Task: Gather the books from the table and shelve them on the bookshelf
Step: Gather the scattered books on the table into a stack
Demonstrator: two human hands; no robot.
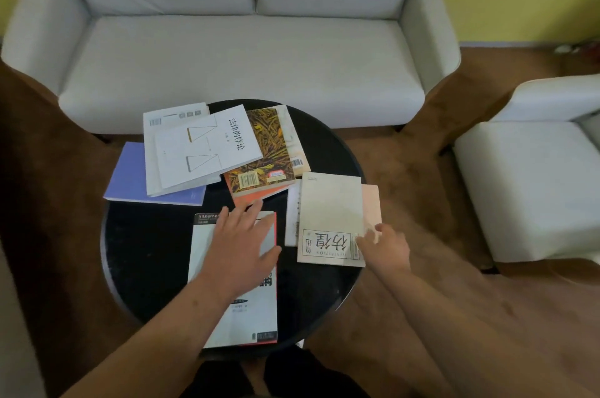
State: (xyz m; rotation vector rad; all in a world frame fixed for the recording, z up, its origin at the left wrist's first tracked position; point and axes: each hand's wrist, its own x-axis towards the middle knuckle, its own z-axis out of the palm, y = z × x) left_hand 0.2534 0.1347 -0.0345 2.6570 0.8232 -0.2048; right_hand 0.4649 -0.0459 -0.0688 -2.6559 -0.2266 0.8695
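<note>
Round black table point(146, 251) carries scattered books. Left hand point(242, 245) lies flat on near white book point(246, 316), fingers spread. Right hand point(384, 246) at near-right corner of cream book point(329, 209), fingers touching cover; blurred, grip cannot tell. Far side: blue book point(130, 177), white stack point(201, 151), patterned book point(269, 151). Sofa point(243, 56) beyond.

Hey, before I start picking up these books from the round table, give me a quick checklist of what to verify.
1. Left hand open over the white book: ok.
2. Right hand grip on the cream book: cannot tell, blurred.
3. Top of the cream book free: ok.
4. Whole blue book on the table: not ok, it overhangs the rim.
5. Sight of the bookshelf: not ok, out of frame.
</note>
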